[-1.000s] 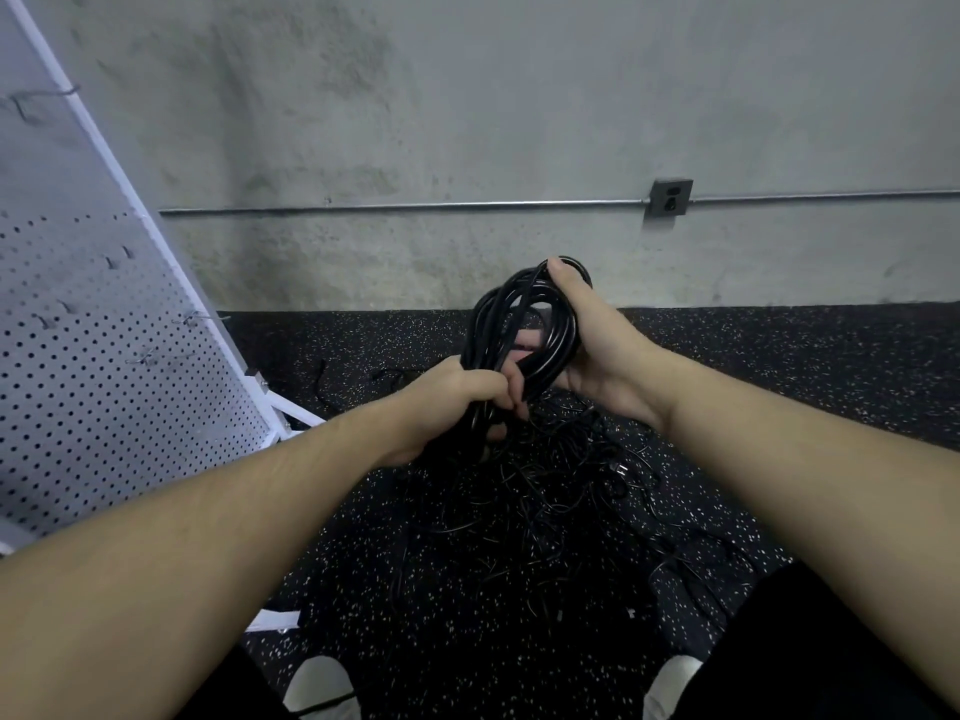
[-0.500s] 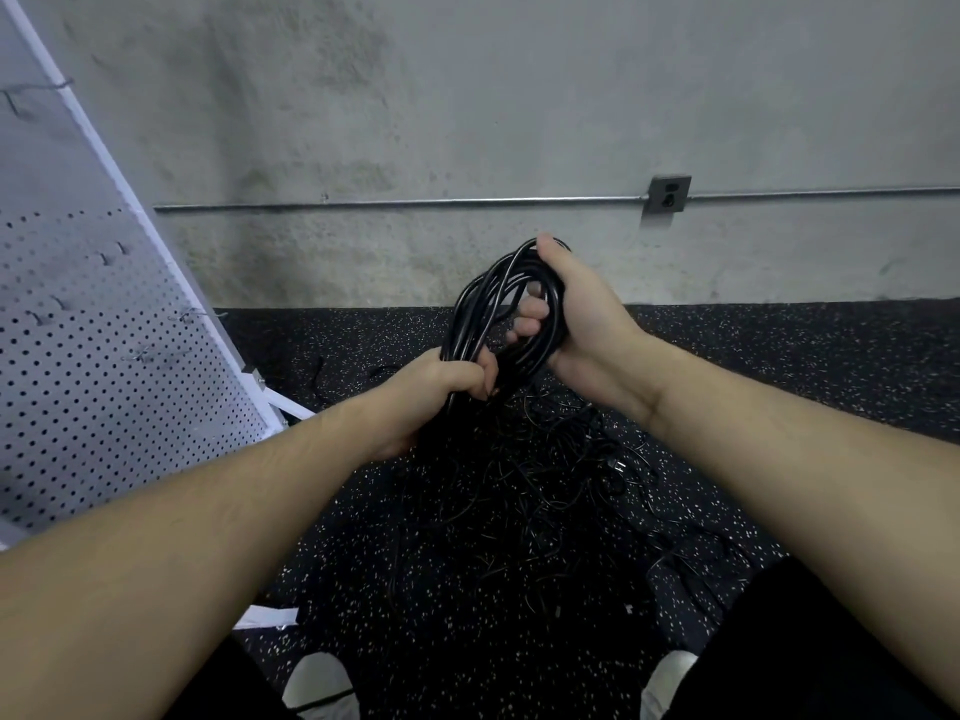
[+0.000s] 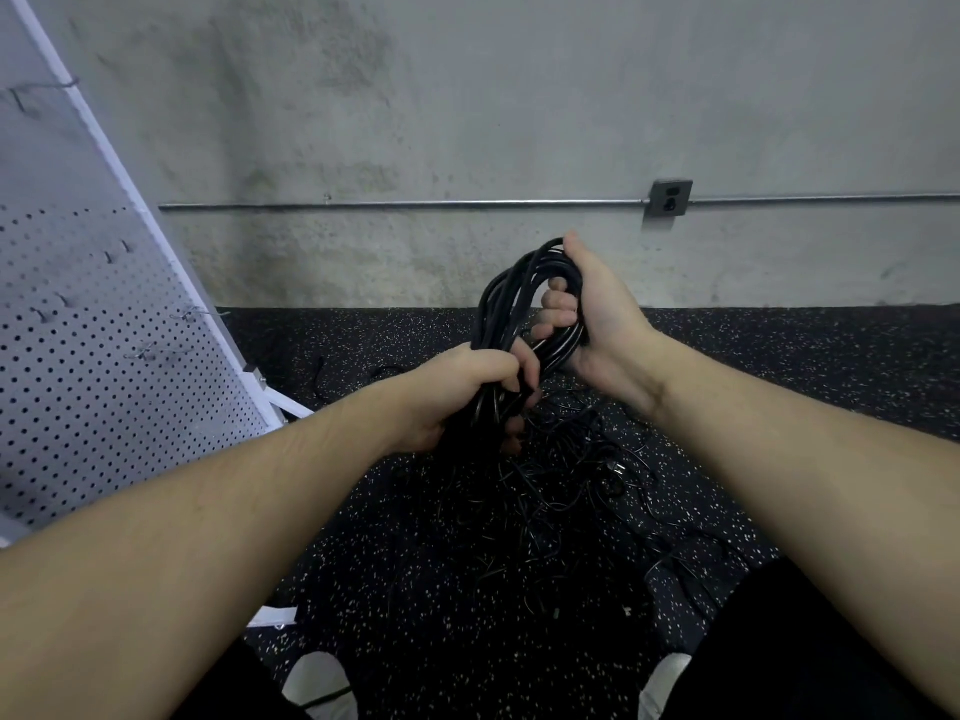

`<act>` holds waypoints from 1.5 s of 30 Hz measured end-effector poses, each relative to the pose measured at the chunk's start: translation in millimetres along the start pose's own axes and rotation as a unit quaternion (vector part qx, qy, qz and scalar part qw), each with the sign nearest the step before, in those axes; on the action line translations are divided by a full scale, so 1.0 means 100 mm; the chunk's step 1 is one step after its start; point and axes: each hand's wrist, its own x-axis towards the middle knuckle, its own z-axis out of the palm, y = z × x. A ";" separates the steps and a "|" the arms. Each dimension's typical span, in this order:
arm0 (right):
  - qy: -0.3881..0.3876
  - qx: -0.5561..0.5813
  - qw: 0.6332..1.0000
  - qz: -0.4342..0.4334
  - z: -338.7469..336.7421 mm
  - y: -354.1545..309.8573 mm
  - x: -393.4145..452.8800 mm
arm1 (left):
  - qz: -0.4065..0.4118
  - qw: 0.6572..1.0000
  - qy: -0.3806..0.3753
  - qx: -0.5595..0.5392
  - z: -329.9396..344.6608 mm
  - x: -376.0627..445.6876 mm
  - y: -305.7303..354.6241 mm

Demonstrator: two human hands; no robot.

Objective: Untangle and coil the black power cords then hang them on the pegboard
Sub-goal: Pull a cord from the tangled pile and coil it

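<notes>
The person holds a coiled bundle of black rubber power cord (image 3: 511, 309) in the air above the speckled black rubber floor (image 3: 779, 366). The right hand (image 3: 597, 314) grips its upper loops; the left hand (image 3: 467, 392) is clenched around its lower part. A tangled pile of thin black cords (image 3: 550, 485) lies on the floor's middle. The white perforated metal pegboard (image 3: 104, 356) leans at the floor's left edge.

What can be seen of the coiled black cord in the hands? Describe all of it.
The coiled cord is a bundle of glossy black, rubbery-looking loops, held upright above the speckled floor. The right hand grips its upper loops, fingers curled through the coil. The left hand grips the lower part, where the strands gather. Its plugs cannot be made out. Below it lies a tangle of loose cords.
</notes>
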 end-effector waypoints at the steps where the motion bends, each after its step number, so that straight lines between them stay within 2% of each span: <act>1: -0.020 -0.007 1.000 -0.001 -0.04 0.01 0.00 | 0.005 1.000 0.010 0.000 0.01 0.01 0.00; 4: -0.091 -0.020 0.995 0.027 -0.21 0.08 0.01 | 0.026 0.998 0.049 -0.025 0.02 0.05 -0.01; 6: -0.124 -0.079 0.988 0.056 -0.30 0.13 0.01 | 0.045 0.994 0.084 -0.047 0.02 0.07 0.01; 8: -0.173 -0.172 0.965 0.099 -0.33 0.19 -0.02 | 0.070 0.988 0.117 -0.076 0.00 0.09 0.04; 10: -0.233 -0.320 0.905 0.152 -0.35 0.29 -0.06 | 0.085 0.980 0.140 -0.110 -0.02 0.11 0.08; 13: -0.339 -0.510 0.766 0.198 -0.32 0.39 -0.12 | 0.092 0.971 0.162 -0.150 -0.04 0.10 0.12; 14: -0.355 -0.535 0.742 0.191 -0.30 0.41 -0.14 | 0.093 0.968 0.171 -0.158 -0.05 0.09 0.13; 15: -0.351 -0.548 0.738 0.177 -0.27 0.41 -0.16 | 0.096 0.965 0.181 -0.166 -0.06 0.09 0.14; 17: -0.318 -0.528 0.769 0.169 -0.25 0.38 -0.17 | 0.106 0.955 0.204 -0.186 -0.09 0.08 0.16; 19: -0.285 -0.500 0.800 0.169 -0.28 0.34 -0.17 | 0.115 0.944 0.258 -0.168 -0.15 0.09 0.18; 22: -0.256 -0.550 0.781 0.147 -0.36 0.22 -0.16 | 0.111 0.924 0.359 -0.069 -0.25 0.06 0.14; 25: -0.251 -0.603 0.748 0.117 -0.36 0.14 -0.19 | 0.087 0.900 0.423 -0.055 -0.31 0.06 0.13; 28: -0.241 -0.567 0.780 0.113 -0.33 0.08 -0.18 | 0.087 0.873 0.475 -0.061 -0.32 0.11 0.14; 30: -0.245 -0.562 0.783 0.110 -0.31 0.02 -0.18 | 0.092 0.862 0.497 0.042 -0.36 0.11 0.10; 32: -0.243 -0.559 0.788 0.088 -0.32 -0.04 -0.17 | 0.079 0.867 0.475 0.124 -0.39 0.09 0.03; 35: -0.220 -0.501 0.836 0.044 -0.31 -0.06 -0.13 | 0.041 0.885 0.428 0.178 -0.37 0.06 0.03; 39: -0.173 -0.426 0.888 0.012 -0.30 -0.03 -0.08 | 0.019 0.920 0.347 0.181 -0.25 0.01 0.07; 42: -0.092 -0.404 0.910 -0.016 -0.26 -0.03 -0.08 | 0.001 0.938 0.310 0.154 -0.19 -0.01 0.06; 45: 0.006 -0.363 0.932 -0.015 -0.21 -0.05 -0.06 | 0.025 0.941 0.282 0.186 -0.12 0.02 0.07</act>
